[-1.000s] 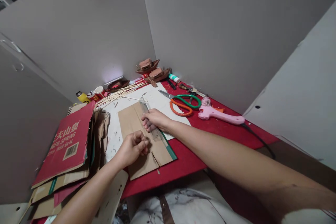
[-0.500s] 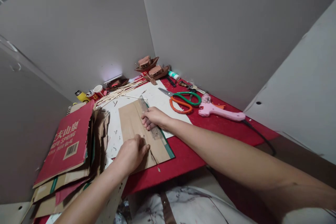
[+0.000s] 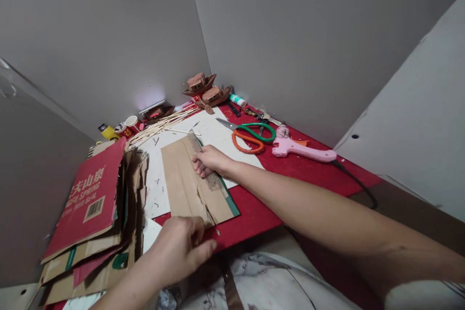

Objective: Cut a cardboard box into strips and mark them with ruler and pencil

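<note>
My right hand (image 3: 208,161) rests on a clear ruler (image 3: 214,181) with its fingers curled together; whether anything else is under them is hidden. Beneath the ruler lies a brown cardboard sheet (image 3: 181,169) with a green strip along its right edge. A torn, dark slit (image 3: 206,207) runs through the cardboard's near part. Off the sheet's near edge, my left hand (image 3: 181,242) is held above the table edge, thumb apart from the bent fingers. No object shows in it.
Stacked cardboard (image 3: 90,189) stands at the left. Scissors (image 3: 250,135) and a pink glue gun (image 3: 303,149) with a cord lie right of the white sheet (image 3: 214,128). Thin sticks (image 3: 163,125), paper cups (image 3: 131,124) and brown model boats (image 3: 214,94) sit at the back by the grey walls.
My left hand has moved off the cardboard toward me, and its thumb has spread from the fingers. The slit is now uncovered. My right hand stays on the ruler; the view shifts slightly.
</note>
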Motion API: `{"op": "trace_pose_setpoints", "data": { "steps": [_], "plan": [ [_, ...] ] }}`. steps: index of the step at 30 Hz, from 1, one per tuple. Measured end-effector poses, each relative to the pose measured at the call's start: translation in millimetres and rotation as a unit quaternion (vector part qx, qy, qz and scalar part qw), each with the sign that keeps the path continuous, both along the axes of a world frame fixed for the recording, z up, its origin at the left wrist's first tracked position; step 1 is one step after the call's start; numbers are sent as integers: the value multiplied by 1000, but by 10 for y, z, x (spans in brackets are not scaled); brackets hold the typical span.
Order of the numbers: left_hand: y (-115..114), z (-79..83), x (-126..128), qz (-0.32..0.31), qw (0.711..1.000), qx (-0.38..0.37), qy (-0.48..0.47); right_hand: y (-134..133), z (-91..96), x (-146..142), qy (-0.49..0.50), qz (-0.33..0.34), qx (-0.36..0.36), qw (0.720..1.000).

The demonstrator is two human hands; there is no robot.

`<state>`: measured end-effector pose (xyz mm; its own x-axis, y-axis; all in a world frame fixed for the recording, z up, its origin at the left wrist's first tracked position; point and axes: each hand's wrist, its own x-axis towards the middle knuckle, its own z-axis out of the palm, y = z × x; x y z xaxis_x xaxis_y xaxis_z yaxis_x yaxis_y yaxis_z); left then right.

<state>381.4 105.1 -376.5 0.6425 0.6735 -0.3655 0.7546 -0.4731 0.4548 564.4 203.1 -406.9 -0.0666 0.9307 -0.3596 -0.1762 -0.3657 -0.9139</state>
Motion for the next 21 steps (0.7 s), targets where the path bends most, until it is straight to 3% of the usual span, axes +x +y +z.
{"op": "trace_pose_setpoints", "data": {
  "steps": [2, 4, 9, 12, 16, 19, 21],
  "plan": [
    [23, -44, 50, 33, 989, 126, 64, 0, -3, 2, -2, 1, -1, 1000],
    [79, -100, 123, 26, 975, 189, 115, 2, -6, 3, -3, 0, -2, 1000],
    [154, -208, 199, -40, 969, 201, 137, 2, 3, 6, -3, 2, -4, 1000],
    [183, -264, 135, -28, 978, 183, 93, 0, 11, 5, -2, 1, -3, 1000],
    [245, -270, 17, 37, 989, 129, -66, 4, 11, 2, -1, 1, -3, 1000],
    [190, -91, -76, 112, 977, 61, -170, 6, 7, 2, 1, 1, -2, 1000],
    [69, 112, -147, 106, 976, -81, -175, 5, 7, 6, 2, 0, -1, 1000]
  ]
}}
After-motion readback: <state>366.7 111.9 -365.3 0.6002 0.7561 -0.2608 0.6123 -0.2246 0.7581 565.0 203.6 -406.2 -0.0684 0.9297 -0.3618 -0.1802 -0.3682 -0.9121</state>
